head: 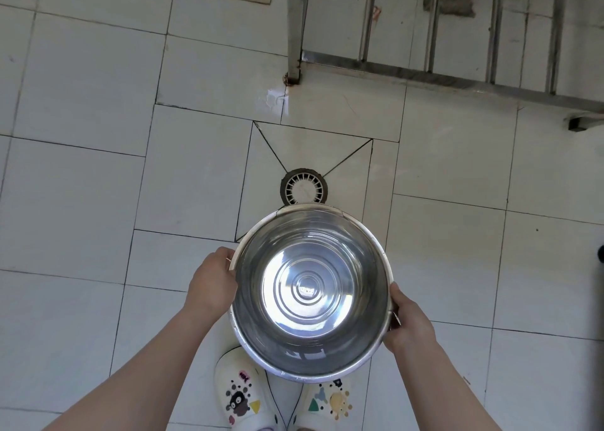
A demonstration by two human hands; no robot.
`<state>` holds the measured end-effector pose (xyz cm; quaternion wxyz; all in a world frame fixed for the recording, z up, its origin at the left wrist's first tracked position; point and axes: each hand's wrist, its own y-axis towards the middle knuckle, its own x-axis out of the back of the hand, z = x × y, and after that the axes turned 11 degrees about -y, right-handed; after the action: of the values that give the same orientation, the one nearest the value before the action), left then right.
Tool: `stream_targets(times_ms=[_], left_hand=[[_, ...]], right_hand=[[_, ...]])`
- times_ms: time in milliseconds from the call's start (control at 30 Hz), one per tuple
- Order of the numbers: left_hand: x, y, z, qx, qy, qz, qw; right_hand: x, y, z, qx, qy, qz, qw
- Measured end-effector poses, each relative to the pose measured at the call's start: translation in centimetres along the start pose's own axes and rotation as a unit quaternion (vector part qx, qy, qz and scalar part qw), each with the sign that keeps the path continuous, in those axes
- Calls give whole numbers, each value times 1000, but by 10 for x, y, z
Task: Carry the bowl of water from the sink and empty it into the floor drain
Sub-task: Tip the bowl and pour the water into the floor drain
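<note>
Bowl point(310, 293) of steel held between both your hands above the tiled floor point(81, 185), its far rim just short of the floor drain point(304, 187) in this view.

Your left hand point(214, 280) is curled round the rim on the left side and your right hand point(408, 323) clasps the rim on the right, thumb lying along the edge. You look straight down onto the bowl's shiny ringed bottom; how much water it holds is hard to tell. Your two white patterned shoes point(243, 394) stand under its near edge. Beyond the drain lies a small wet patch point(276, 100) beside the foot of a metal rack point(425, 71).
</note>
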<state>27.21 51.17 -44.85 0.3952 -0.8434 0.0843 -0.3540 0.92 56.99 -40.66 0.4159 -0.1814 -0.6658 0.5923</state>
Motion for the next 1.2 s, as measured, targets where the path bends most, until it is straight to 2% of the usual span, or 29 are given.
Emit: stream_targets(times_ms=[1200], left_hand=[[-2, 5, 6, -6, 2, -3, 1000]], right_hand=[[1, -3, 0, -4, 2, -3, 1000]])
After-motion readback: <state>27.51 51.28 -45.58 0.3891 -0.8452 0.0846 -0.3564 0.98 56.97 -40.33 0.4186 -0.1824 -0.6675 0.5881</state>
